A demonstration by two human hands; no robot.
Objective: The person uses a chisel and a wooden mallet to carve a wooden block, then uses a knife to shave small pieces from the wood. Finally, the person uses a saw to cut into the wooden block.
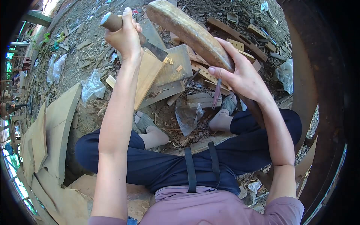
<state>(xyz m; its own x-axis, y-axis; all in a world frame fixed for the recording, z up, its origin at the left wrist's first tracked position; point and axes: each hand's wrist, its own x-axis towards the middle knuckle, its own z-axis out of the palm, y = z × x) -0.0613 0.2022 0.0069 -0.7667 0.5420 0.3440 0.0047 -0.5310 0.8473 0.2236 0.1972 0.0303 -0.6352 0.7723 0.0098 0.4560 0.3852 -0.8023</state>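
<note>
My left hand (125, 37) is wrapped round the wooden handle of a chisel (156, 51), thumb up near its butt end. The flat dark blade slants down to the right over a pale wooden board (147, 79). In my right hand (243, 73) is a thick, worn wooden club (187, 32), raised and angled up to the left. The fingers and thumb close round its lower end. Beneath the boards lies a wider wooden block (170, 73) with small chips on it. Below my right hand shows a slim tool with a reddish handle (216, 96).
Perforated wood pieces (236, 45) and offcuts lie beyond the block. Clear plastic bags (92, 87) litter the dirt. Large thin boards (62, 127) lean at the left. A dark curved beam (326, 93) rises at the right. My sandalled feet (144, 123) flank another plastic bag (188, 116).
</note>
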